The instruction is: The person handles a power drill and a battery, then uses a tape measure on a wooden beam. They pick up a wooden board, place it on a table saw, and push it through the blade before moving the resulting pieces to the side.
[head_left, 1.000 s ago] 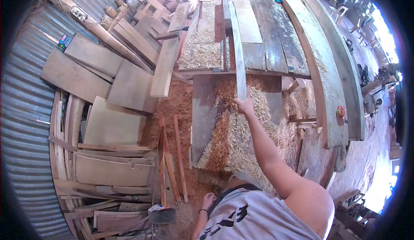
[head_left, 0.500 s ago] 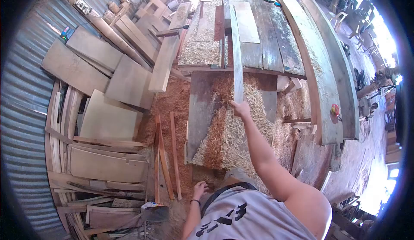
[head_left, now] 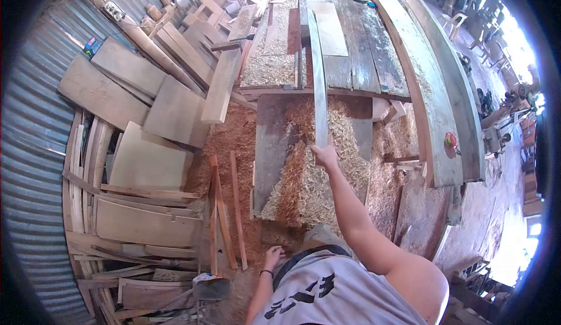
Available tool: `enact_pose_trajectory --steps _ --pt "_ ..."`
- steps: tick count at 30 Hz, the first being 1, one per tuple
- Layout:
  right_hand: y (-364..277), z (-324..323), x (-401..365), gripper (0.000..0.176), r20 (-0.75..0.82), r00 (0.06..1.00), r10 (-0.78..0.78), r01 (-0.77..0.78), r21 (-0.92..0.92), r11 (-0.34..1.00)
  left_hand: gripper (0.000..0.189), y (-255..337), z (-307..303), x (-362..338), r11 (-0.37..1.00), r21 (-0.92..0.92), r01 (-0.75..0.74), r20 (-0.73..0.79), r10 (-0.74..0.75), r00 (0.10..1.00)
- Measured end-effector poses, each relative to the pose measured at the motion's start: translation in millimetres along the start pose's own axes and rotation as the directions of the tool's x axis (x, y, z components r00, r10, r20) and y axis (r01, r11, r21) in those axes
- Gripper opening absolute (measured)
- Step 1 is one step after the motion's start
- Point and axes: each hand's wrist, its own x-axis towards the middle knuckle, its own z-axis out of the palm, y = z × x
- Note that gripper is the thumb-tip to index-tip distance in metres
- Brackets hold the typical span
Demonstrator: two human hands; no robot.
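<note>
My right hand (head_left: 324,156) grips the near end of a long narrow wooden board (head_left: 318,79). Most of the board lies lengthwise on the wooden workbench (head_left: 365,76), and its near end juts past the bench edge toward me. Beside its left side runs a dark straight strip (head_left: 302,38) fixed on the bench. My left hand (head_left: 273,258) hangs low by my hip, fingers loosely extended, with nothing visible in it. Under the overhanging end, pale and reddish shavings (head_left: 327,187) cover a dark sloping panel (head_left: 270,135).
Two long thick planks (head_left: 429,91) stretch along the right, one bearing a red tape measure (head_left: 450,140). Wooden panels (head_left: 152,155) lean against corrugated metal (head_left: 29,179) on the left. Thin reddish strips (head_left: 238,208) stand near my left side. A dark container (head_left: 211,289) sits below them.
My right hand has come slightly toward me, and the board has slid a little the same way along the bench. My left hand stays by my hip.
</note>
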Motion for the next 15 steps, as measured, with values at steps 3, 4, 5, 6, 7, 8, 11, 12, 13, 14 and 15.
enact_pose_trajectory --steps 3,4,5,6,7,8,11,12,13,14,15 --pt "24.2 0.0 -31.9 0.083 0.029 0.999 -0.017 0.016 0.034 0.999 0.032 12.9 -2.6 -24.6 0.995 -0.01 0.095 -0.032 -0.096 0.995" --pt "29.2 -1.3 -49.2 0.084 0.04 0.999 -0.021 0.02 0.034 0.999 0.032 5.3 -9.8 -11.2 0.999 -0.032 0.024 -0.004 -0.025 1.0" --pt "35.4 -0.7 -71.8 0.085 0.028 0.999 0.018 -0.019 0.044 0.999 0.032 -1.9 -16.8 3.6 0.998 -0.056 -0.039 0.024 0.041 0.999" --pt "38.0 -5.9 -102.6 0.087 0.018 0.998 0.062 -0.062 0.047 0.997 0.032 -17.6 -20.6 6.7 0.992 -0.084 -0.094 0.053 0.099 0.994" --pt "45.7 -10.1 -130.1 0.087 0.035 0.996 0.076 -0.078 0.051 0.996 0.033 16.9 -10.5 -17.6 0.999 -0.021 0.024 0.021 -0.023 0.999" --pt "50.5 -12.6 -156.6 0.088 0.049 0.995 0.085 -0.087 0.06 0.994 0.034 38.6 -3.9 -23.6 1.0 -0.02 0.008 0.053 -0.007 0.999" --pt "83.2 -13.9 -245.2 0.087 0.063 0.994 0.091 -0.092 0.014 0.996 0.04 81.1 16.7 -52.5 0.999 -0.043 0.005 0.18 0.003 0.984" --pt "91.2 -15.1 -272.2 0.088 0.058 0.997 0.059 -0.058 -0.011 0.998 0.044 95.8 27.1 -65.9 0.998 -0.061 0.03 0.247 -0.014 0.969" --pt "86.3 -22.2 -296.2 0.09 0.114 0.989 0.096 -0.093 -0.03 0.995 0.048 88.1 35.0 -55.2 0.991 -0.075 -0.109 0.368 0.129 0.921" --pt "70.0 -34.7 -325.6 0.092 0.169 0.976 0.135 -0.128 -0.053 0.99 0.051 76.6 43.9 -44.6 0.965 -0.109 -0.239 0.481 0.261 0.837" --pt "64.1 -40.7 -351.5 0.095 0.222 0.959 0.179 -0.165 -0.078 0.983 0.052 69.0 55.8 -45.8 0.966 -0.07 -0.249 0.496 0.25 0.832"
